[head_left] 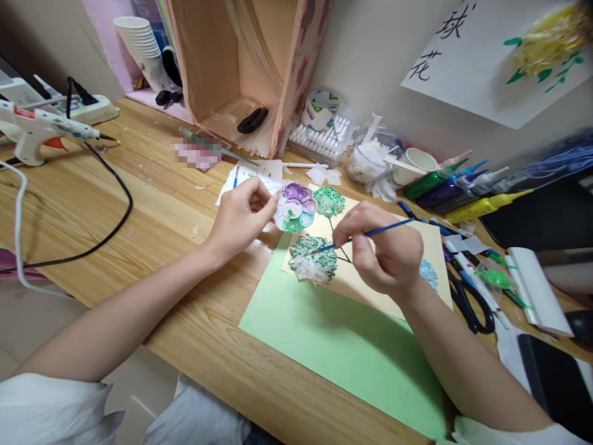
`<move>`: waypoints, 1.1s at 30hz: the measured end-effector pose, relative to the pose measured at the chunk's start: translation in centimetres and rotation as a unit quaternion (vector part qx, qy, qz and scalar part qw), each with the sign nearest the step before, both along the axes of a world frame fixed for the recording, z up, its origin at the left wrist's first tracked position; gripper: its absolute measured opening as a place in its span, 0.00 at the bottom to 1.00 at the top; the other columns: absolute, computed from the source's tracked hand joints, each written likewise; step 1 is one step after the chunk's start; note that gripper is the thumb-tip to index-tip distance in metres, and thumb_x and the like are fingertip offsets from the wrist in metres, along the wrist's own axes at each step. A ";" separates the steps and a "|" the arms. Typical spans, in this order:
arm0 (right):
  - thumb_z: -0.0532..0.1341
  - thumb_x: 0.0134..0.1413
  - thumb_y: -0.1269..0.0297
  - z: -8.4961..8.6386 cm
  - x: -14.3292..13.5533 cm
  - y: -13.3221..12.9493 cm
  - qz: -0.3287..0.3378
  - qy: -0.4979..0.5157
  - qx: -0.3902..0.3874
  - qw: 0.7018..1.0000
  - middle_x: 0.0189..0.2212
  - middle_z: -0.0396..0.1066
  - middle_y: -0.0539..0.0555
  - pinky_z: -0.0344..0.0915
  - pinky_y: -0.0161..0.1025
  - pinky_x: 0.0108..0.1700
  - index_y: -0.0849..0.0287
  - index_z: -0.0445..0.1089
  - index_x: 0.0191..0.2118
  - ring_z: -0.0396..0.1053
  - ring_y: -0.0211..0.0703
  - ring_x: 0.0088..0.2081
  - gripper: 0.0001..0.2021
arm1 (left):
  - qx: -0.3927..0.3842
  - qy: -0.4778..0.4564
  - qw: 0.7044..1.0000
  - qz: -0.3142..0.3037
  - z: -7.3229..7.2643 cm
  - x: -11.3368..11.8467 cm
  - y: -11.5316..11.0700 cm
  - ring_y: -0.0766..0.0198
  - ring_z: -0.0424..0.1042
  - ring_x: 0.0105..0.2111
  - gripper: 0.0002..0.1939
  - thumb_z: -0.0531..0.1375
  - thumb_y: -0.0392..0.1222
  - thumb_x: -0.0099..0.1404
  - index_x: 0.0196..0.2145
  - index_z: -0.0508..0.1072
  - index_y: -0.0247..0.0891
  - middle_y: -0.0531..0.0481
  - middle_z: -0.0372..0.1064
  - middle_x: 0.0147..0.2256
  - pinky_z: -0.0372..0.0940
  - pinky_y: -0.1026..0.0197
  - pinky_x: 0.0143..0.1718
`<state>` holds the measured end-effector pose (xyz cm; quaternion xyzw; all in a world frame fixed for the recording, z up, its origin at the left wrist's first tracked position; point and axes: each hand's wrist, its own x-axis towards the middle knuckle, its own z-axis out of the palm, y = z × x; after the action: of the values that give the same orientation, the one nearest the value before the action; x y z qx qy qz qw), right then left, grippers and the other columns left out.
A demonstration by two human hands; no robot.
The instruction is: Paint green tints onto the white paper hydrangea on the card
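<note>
My left hand [245, 213] pinches the edge of a small flower-shaped paint palette [293, 209] with purple, teal and green paint in its wells. In my right hand [382, 250] is a thin blue paintbrush [389, 227], its tip touching a round textured clump [315, 259] of green and white. That clump sits on a cream sheet [370, 284], which lies on a larger green sheet [333, 346]. A second green clump [330, 201] is just right of the palette, and dark stem lines run from both. Partly behind my right wrist shows a light blue clump [428, 275].
At left lie a glue gun [41, 130] and its black cord. Toward the wall stand a box of cotton swabs [324, 139], a paper cup [417, 162] and several paint bottles [435, 179]. Black-handled scissors [470, 303], pens and a phone-like dark slab [551, 383] lie at right.
</note>
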<state>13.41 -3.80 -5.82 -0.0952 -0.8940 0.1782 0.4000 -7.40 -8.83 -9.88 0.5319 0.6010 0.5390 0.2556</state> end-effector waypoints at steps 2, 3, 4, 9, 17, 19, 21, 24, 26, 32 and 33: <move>0.50 0.51 0.78 0.0 0.1 0.0 -0.001 0.011 -0.018 1.000 0.22 0.66 0.51 0.61 0.39 0.26 0.58 0.64 0.29 0.63 0.38 0.24 0.09 | 0.000 0.000 1.000 -0.001 0.0 0.0 0.0 0.66 0.72 0.23 0.13 0.61 0.48 0.61 0.25 0.63 0.40 0.54 0.69 0.22 0.66 0.63 0.24; 0.50 0.51 0.78 0.0 0.1 0.0 0.006 0.006 -0.021 1.000 0.22 0.66 0.51 0.61 0.39 0.26 0.58 0.64 0.29 0.63 0.38 0.24 0.09 | 0.000 0.000 1.000 -0.001 0.0 0.0 0.0 0.66 0.72 0.23 0.13 0.61 0.47 0.61 0.25 0.63 0.40 0.54 0.69 0.22 0.66 0.63 0.24; 0.51 0.51 0.78 0.1 0.1 0.1 0.014 -0.003 -0.018 1.000 0.22 0.66 0.51 0.61 0.39 0.26 0.58 0.64 0.29 0.63 0.38 0.24 0.09 | 0.001 0.000 1.000 -0.001 0.0 0.0 0.0 0.66 0.72 0.23 0.13 0.61 0.47 0.61 0.25 0.63 0.40 0.54 0.69 0.22 0.66 0.63 0.24; 0.51 0.50 0.78 0.0 0.0 0.1 0.009 -0.017 0.006 1.000 0.22 0.67 0.50 0.61 0.38 0.26 0.58 0.64 0.29 0.63 0.38 0.24 0.09 | 0.008 0.001 1.000 0.001 0.0 0.0 0.1 0.66 0.72 0.23 0.13 0.61 0.47 0.61 0.25 0.63 0.40 0.54 0.68 0.22 0.65 0.64 0.24; 0.52 0.49 0.78 -0.1 -0.2 -0.1 0.019 -0.019 0.007 1.000 0.21 0.67 0.51 0.62 0.38 0.26 0.57 0.64 0.29 0.63 0.38 0.24 0.09 | 0.008 0.002 1.000 0.001 0.0 0.0 0.1 0.66 0.72 0.22 0.12 0.61 0.45 0.61 0.25 0.64 0.39 0.54 0.68 0.22 0.65 0.64 0.23; 0.52 0.49 0.78 -0.1 -0.2 -0.1 0.016 -0.022 0.018 0.999 0.22 0.67 0.51 0.62 0.38 0.26 0.58 0.64 0.29 0.63 0.38 0.24 0.09 | 0.008 -0.002 1.000 0.000 0.0 0.0 0.1 0.66 0.72 0.22 0.12 0.62 0.45 0.61 0.25 0.63 0.39 0.54 0.68 0.22 0.65 0.65 0.23; 0.51 0.50 0.78 -0.1 -0.1 0.0 0.005 -0.003 0.010 1.000 0.22 0.67 0.51 0.62 0.38 0.26 0.58 0.64 0.29 0.63 0.38 0.24 0.09 | 0.007 -0.003 1.000 0.000 0.1 0.1 0.1 0.66 0.72 0.22 0.12 0.61 0.44 0.61 0.25 0.63 0.39 0.54 0.68 0.22 0.65 0.65 0.23; 0.51 0.52 0.77 -0.4 0.1 0.1 -0.014 0.041 -0.007 0.999 0.22 0.66 0.50 0.62 0.39 0.26 0.57 0.64 0.29 0.64 0.39 0.25 0.09 | 0.006 -0.001 1.000 0.001 0.1 0.1 0.1 0.66 0.72 0.22 0.12 0.61 0.43 0.61 0.25 0.63 0.39 0.54 0.68 0.22 0.65 0.65 0.23; 0.51 0.54 0.75 -0.6 0.2 0.2 -0.049 0.084 -0.006 0.995 0.22 0.66 0.49 0.62 0.40 0.28 0.56 0.65 0.29 0.65 0.39 0.25 0.10 | 0.007 0.000 1.000 -0.001 0.1 0.0 0.0 0.67 0.72 0.22 0.11 0.61 0.43 0.61 0.25 0.63 0.39 0.54 0.68 0.22 0.65 0.65 0.24; 0.52 0.57 0.74 -0.6 0.0 0.2 -0.103 0.071 0.017 0.992 0.25 0.69 0.50 0.64 0.41 0.31 0.55 0.67 0.33 0.66 0.39 0.28 0.09 | 0.010 0.010 1.000 -0.008 0.0 0.0 0.0 0.66 0.72 0.23 0.11 0.60 0.44 0.62 0.26 0.64 0.39 0.54 0.68 0.22 0.65 0.64 0.24; 0.52 0.57 0.74 -0.6 0.0 0.2 -0.098 0.059 0.026 0.993 0.24 0.69 0.50 0.64 0.40 0.31 0.55 0.67 0.33 0.66 0.39 0.28 0.09 | 0.009 0.011 1.000 -0.009 0.0 0.0 0.0 0.66 0.72 0.23 0.11 0.61 0.44 0.62 0.26 0.64 0.39 0.54 0.69 0.22 0.65 0.64 0.25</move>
<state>13.38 -3.64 -6.37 -0.1612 -0.8593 0.1205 0.4702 -7.38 -8.85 -9.89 0.5452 0.5941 0.5364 0.2493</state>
